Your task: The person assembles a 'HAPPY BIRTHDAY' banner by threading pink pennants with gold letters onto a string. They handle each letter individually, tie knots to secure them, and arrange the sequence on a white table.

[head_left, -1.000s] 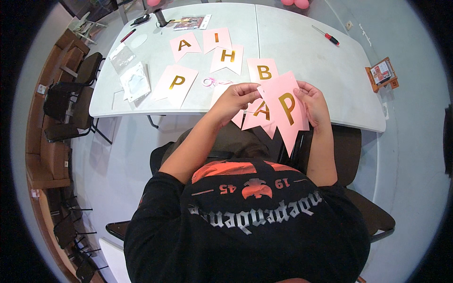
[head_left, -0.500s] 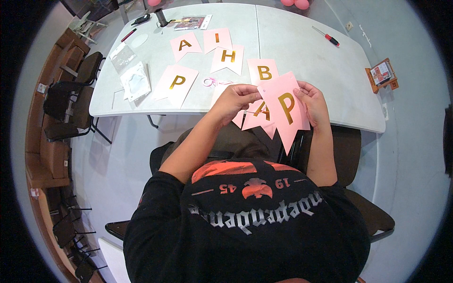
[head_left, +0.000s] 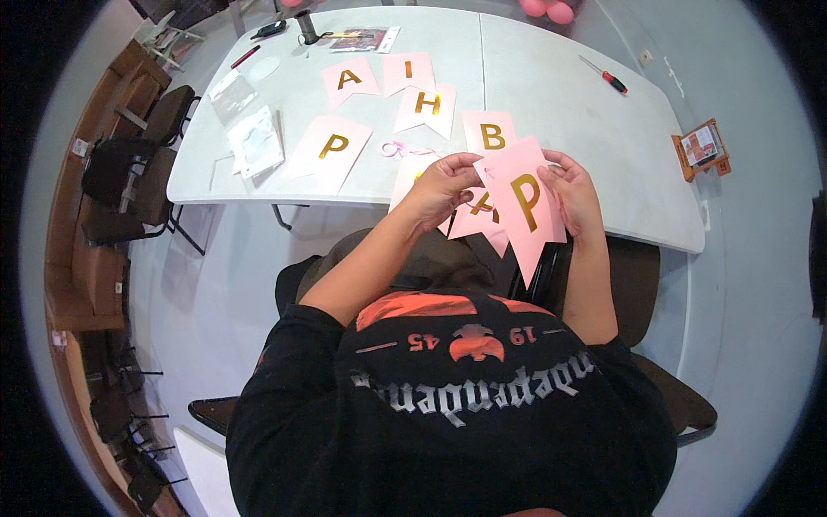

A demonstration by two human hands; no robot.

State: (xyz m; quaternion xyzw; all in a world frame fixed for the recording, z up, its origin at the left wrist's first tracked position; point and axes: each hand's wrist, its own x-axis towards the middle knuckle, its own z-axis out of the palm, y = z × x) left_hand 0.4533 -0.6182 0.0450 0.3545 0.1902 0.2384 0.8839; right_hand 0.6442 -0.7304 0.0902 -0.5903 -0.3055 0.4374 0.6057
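Note:
Above my lap I hold up a pink pennant [head_left: 506, 202] with a gold letter and a notched lower end. My right hand [head_left: 572, 194] grips its right edge, thumb in front. My left hand [head_left: 448, 187] is pinched closed at its upper left corner, by a small hole; a thin strand of ribbon shows just below these fingers. Another lettered pennant [head_left: 469, 226] hangs behind the held one, partly hidden. Beyond, one more pennant [head_left: 488, 129] lies on the table. A pink ribbon [head_left: 396, 149] lies curled on the table and runs toward my left hand.
Several pink pennants [head_left: 334, 146] lie on the white table [head_left: 568, 121]. Clear plastic wrappers [head_left: 256, 145] are at the left. A red pen [head_left: 245, 57], a dark spool [head_left: 306, 28] and a packet [head_left: 366, 40] stand or lie farther back. A screwdriver [head_left: 605, 76] lies far right.
My left hand has shifted slightly, its fingers curling more at the pennant's corner, and a ribbon strand now shows below it. The right hand keeps its grip. The whole view has shifted a little.

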